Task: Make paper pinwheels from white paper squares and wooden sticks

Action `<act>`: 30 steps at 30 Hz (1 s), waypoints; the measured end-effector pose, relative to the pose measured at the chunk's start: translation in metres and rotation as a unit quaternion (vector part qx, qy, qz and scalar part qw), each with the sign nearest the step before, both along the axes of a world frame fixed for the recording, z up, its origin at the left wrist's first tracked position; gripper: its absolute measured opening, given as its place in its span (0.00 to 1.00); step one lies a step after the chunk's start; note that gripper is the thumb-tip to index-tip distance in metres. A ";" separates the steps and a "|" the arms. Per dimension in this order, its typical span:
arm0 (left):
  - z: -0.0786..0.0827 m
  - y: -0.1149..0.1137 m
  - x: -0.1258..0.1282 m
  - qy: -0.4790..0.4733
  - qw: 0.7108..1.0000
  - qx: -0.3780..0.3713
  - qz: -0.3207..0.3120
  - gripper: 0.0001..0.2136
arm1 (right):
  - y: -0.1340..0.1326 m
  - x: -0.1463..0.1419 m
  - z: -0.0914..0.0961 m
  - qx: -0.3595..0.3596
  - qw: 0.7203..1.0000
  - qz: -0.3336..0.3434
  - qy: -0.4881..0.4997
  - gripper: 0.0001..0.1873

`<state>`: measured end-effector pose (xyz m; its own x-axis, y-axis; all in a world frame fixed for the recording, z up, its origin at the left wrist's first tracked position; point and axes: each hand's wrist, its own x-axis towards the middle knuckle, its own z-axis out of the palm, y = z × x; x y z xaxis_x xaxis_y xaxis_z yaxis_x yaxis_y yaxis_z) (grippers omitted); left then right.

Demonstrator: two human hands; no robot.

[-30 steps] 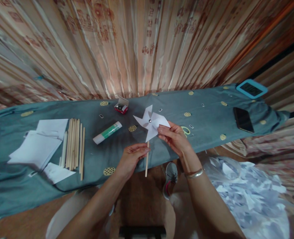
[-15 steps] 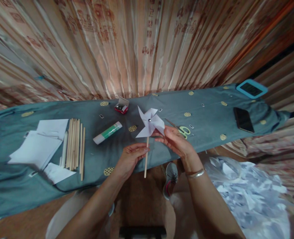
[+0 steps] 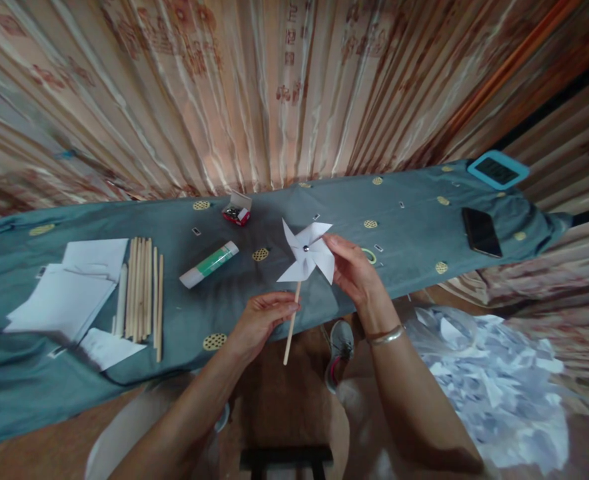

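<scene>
A white paper pinwheel (image 3: 305, 250) with a shiny pin at its centre is mounted on a thin wooden stick (image 3: 291, 327). My left hand (image 3: 264, 317) is closed around this stick below the blades, thumb and fingers pinching it. At the pinwheel's right side, my right hand (image 3: 352, 270) has its thumb and index finger at a blade's edge; its other fingers are partly hidden behind the paper. Scissors lie behind the right hand, with only a green handle (image 3: 369, 255) showing.
On the cloth-covered table (image 3: 409, 240) are a glue stick (image 3: 208, 265), a small open box of pins (image 3: 237, 210), wooden sticks (image 3: 139, 287), white paper sheets (image 3: 64, 297), a phone (image 3: 482, 232) and a blue-framed timer (image 3: 498, 169). A clear bag of paper pieces (image 3: 494, 387) sits at lower right.
The pinwheel's blades have turned, and its stick leans more. My right hand has shifted up along the blades, covering more of the scissors. The view has moved slightly.
</scene>
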<state>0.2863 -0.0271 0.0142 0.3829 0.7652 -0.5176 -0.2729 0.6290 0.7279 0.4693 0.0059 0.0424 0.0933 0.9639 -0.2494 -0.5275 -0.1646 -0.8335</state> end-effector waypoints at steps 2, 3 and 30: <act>0.000 0.000 0.000 0.002 1.000 -0.002 -0.001 0.12 | -0.001 -0.001 0.001 0.002 1.000 0.003 0.000 0.13; 0.000 0.000 0.001 0.002 1.000 -0.004 -0.002 0.12 | -0.001 -0.001 0.002 0.005 1.000 0.003 0.001 0.13; -0.002 0.001 -0.002 0.029 0.999 0.024 0.003 0.14 | -0.004 -0.007 0.005 -0.009 0.999 -0.019 -0.041 0.13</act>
<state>0.2846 -0.0261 0.0121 0.3487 0.7922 -0.5009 -0.2324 0.5908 0.7726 0.4627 0.0023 0.0478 0.1505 0.9546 -0.2572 -0.4629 -0.1618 -0.8715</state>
